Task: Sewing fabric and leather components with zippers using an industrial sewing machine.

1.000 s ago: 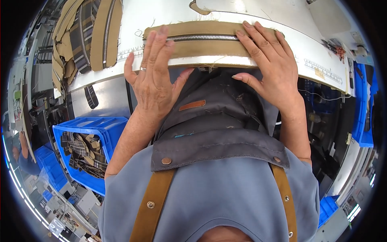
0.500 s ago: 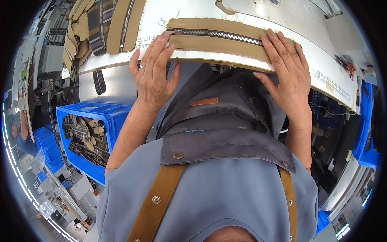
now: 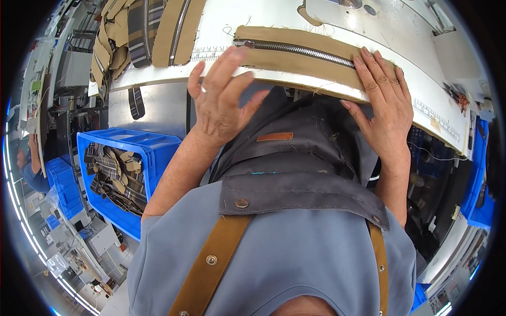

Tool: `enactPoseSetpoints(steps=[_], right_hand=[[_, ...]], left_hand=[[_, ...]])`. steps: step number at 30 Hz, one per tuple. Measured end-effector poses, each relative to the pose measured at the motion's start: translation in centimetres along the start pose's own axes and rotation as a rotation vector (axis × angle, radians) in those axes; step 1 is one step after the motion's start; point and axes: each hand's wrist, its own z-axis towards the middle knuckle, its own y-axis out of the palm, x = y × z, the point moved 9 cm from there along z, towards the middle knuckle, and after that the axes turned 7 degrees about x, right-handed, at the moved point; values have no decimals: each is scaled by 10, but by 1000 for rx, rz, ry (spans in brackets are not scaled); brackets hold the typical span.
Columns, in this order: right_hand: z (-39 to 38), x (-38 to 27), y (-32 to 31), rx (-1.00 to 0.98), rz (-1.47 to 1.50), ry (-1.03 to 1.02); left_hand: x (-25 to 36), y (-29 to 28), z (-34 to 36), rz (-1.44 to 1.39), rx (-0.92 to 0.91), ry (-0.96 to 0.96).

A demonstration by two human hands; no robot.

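A tan fabric panel (image 3: 295,64) with frayed edges lies along the front of the white table. Lengthwise through it runs a metal-toothed zipper (image 3: 311,52), its slider near the left end. My right hand (image 3: 386,105) rests with fingers stretched out over the panel's right end. Just off the left end, my left hand (image 3: 221,95) is raised over the table's front edge, fingers apart and slightly blurred, with nothing in it. A ring shows on one of its fingers.
More zippered tan panels (image 3: 179,31) and plaid pieces (image 3: 139,31) are piled at the table's left. A blue crate (image 3: 163,147) of fabric scraps stands below left. Printed rulers (image 3: 440,118) mark the white table (image 3: 158,75). Another person (image 3: 32,168) is at far left.
My left hand has lifted off the panel's left end and drawn back toward me. My right hand stays on the right end. The whole view has shifted slightly.
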Motion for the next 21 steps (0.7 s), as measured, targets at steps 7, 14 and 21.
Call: enactPoseSetpoints(steps=[7,14,21], right_hand=[[9,1,-7,11,93,-28],[5,48,-38,6,345,32],[-8,84,-36,174,253,169]], left_hand=[[23,31,45,9,-244,18],[38,-1,66,-63,-243,180],[-130,-16,118,-373,-334,-810]])
